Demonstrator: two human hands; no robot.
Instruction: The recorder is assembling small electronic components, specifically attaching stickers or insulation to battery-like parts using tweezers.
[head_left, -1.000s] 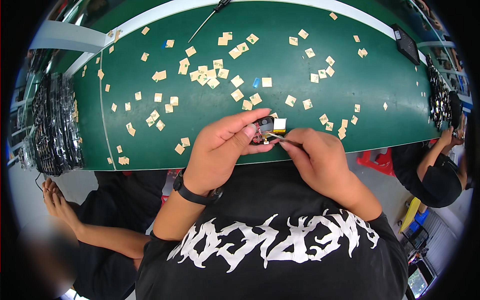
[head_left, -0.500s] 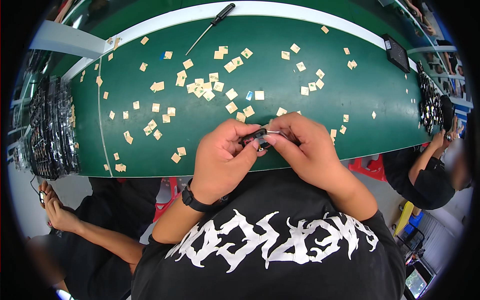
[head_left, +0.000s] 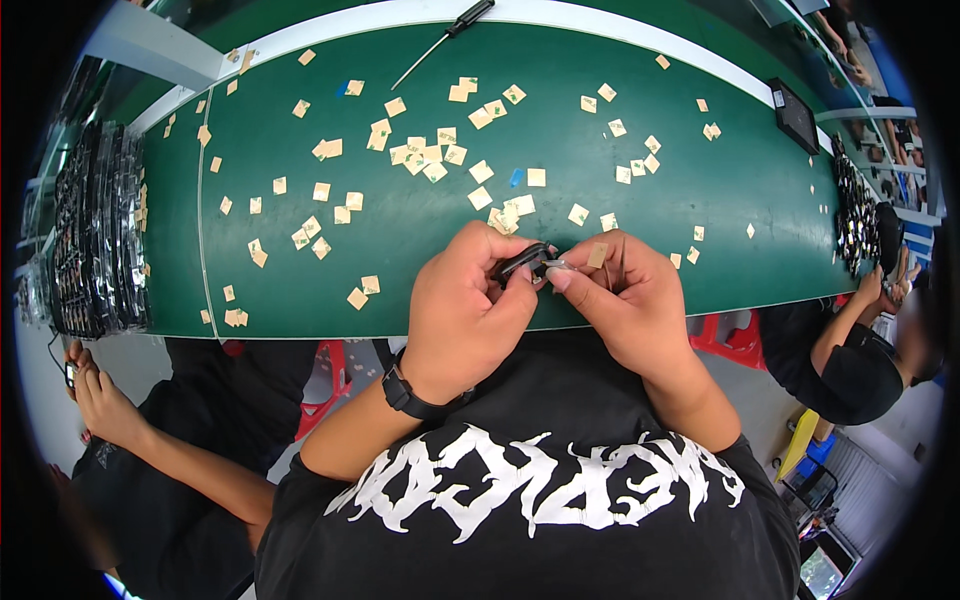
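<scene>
My left hand (head_left: 478,295), with a black watch at the wrist, grips a small black plastic device (head_left: 522,262) between thumb and fingers. Close against the device's right end is my right hand (head_left: 625,295), its thumb and fingers pinching a slim metal tool that looks like tweezers (head_left: 560,265). A tan paper square (head_left: 598,254) sits at the right fingertips. The contact point between tool and device is partly hidden by my fingers. Beyond both hands, several tan squares (head_left: 512,212) lie on the green tabletop (head_left: 420,270).
A black-handled screwdriver (head_left: 440,45) lies at the far edge. Stacked black bagged items (head_left: 95,230) stand at the left, a dark tray (head_left: 795,115) and a pile of small parts (head_left: 858,215) at the right. Co-workers' hands (head_left: 105,400) show on both sides.
The view has shifted a little. My hands have tilted the black device, and the right hand has turned, so a tan square now shows at its fingertips.
</scene>
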